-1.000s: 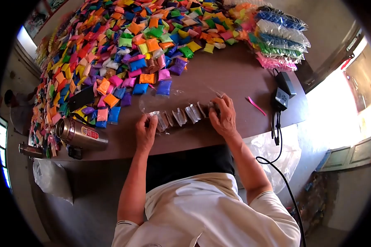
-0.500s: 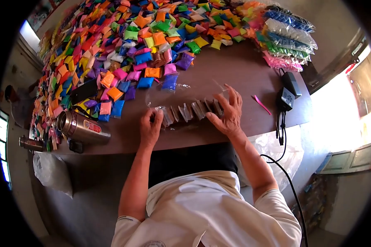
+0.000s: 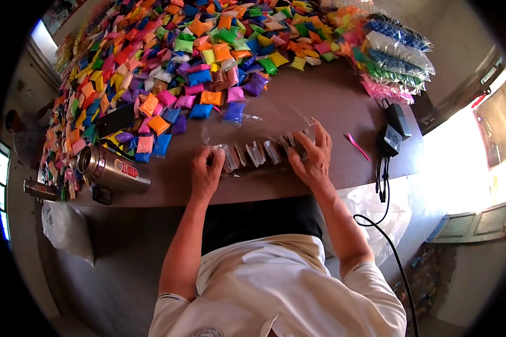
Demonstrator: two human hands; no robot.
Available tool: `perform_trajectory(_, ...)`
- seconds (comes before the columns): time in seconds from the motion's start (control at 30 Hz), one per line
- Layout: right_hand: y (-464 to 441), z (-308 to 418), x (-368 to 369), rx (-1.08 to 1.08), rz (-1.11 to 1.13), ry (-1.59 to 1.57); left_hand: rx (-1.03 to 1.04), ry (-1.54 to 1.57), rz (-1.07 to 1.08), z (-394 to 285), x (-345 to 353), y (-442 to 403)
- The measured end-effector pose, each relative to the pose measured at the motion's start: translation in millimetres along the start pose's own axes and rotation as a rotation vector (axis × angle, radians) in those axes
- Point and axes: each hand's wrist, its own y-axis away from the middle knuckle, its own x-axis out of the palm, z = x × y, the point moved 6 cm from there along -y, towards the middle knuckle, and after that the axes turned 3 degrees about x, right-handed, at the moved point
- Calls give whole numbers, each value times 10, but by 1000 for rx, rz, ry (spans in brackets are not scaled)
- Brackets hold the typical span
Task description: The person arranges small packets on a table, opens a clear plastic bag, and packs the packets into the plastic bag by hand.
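Note:
A row of several small brown packets with clear wrapping [image 3: 256, 153] stands on edge on the brown table near its front edge. At the row's left end, my left hand [image 3: 207, 168] is closed, thumb and fingers pressed on the end packet and its clear film. My right hand [image 3: 314, 157] is at the right end, its thumb and fingers about the last packets, with the index finger raised. Thin clear plastic film [image 3: 230, 126] lies behind the row, its outline hard to make out.
A heap of colourful packets [image 3: 152, 73] covers the back left. A steel flask [image 3: 115, 170] lies at the left, near a black phone [image 3: 117, 119]. At the right are stacked bagged packs [image 3: 396, 56], black adapters [image 3: 389, 140] with cables, and a pink strip [image 3: 356, 146].
My right hand's fingers spread, then came back in around the right end of the row. My left hand has stayed at the left end. The whole view has shifted slightly.

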Motion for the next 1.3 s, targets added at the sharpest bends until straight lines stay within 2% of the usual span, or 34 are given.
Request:
perform_trajectory(0.3, 100, 327, 47, 61, 11, 28, -53, 58, 25, 6, 25, 5)
perform_trajectory(0.67, 105, 341, 64, 107, 6, 58, -42, 14, 5, -23, 10, 0)
perform_trajectory(0.73, 103, 445, -125, 65, -207, 40, -11, 41, -13, -44, 9, 5)
perform_trajectory(0.77, 97, 475, -141, 62, -204, 39, -13, 41, -17, -34, 5, 4)
perform_trajectory(0.83, 128, 594, -270, -28, -353, -15, -20, 29, 2, -10, 7, 9)
perform_trajectory(0.9, 139, 706, -264, -63, -321, -107, -19, 22, 13, 21, 7, 3)
perform_trajectory(0.97, 135, 842, -64, -162, -67, -202, -14, 13, 26, 16, 22, 2)
perform_trajectory(1.13, 76, 953, 210, -170, 194, -46, 44, -24, -37, -9, 7, -2)
perform_trajectory(1.3, 108, 830, 269, -171, 299, -34, -34, 1, 12, 56, 4, 16)
